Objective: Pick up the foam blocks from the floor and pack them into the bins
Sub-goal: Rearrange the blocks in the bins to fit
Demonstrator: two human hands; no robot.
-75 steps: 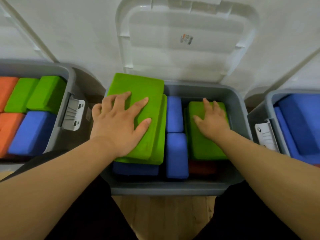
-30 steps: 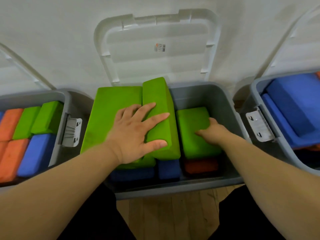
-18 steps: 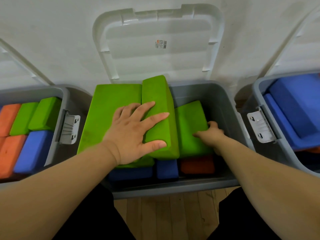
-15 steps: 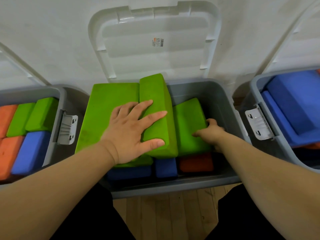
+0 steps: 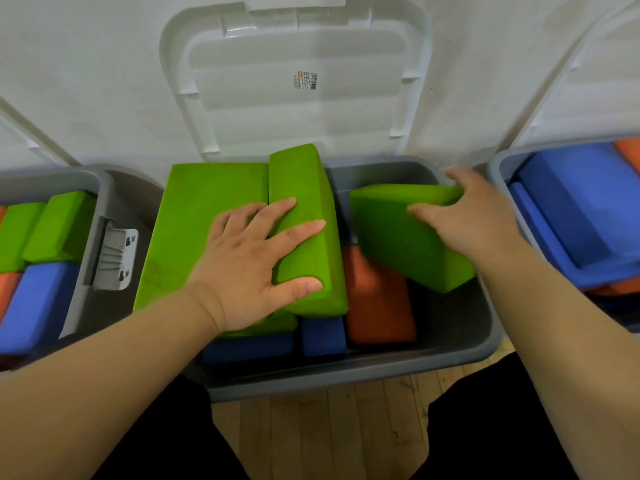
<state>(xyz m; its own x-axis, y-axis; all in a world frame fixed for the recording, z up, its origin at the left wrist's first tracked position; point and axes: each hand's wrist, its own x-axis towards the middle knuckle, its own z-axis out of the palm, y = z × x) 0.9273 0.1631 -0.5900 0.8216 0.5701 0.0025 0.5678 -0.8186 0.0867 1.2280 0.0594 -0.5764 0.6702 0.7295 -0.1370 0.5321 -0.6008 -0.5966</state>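
A: Left hand (image 5: pixel 252 268), doing what?

B: Lies flat at 9 o'clock in the middle bin (image 5: pixel 346 372), fingers straight and spread; presses on two green blocks at once; covers the near part of the wide green block (image 5: pixel 201 216) with the palm; reaches onto the narrow green block (image 5: pixel 304 188), just beside it at 3 o'clock, tilted and standing higher.

A: And the right hand (image 5: pixel 474 216)?

B: Grips a third green block (image 5: pixel 391 237) at 3 o'clock in the same bin; thumb on the near face, fingers curled over the far top edge; holds it tilted above the orange block (image 5: pixel 374 299), not lying flat.

A: Below those?

B: Blue blocks (image 5: pixel 323 336) at 6 o'clock, under the green ones, just beside the orange one.

A: Round about?

B: Open lid (image 5: pixel 294 109) at 12 o'clock, leaning on the wall; left bin (image 5: pixel 100 188) at 9 o'clock with green, blue and orange blocks; right bin (image 5: pixel 498 168) at 3 o'clock with blue and orange ones; wooden floor (image 5: pixel 329 427) at 6 o'clock.
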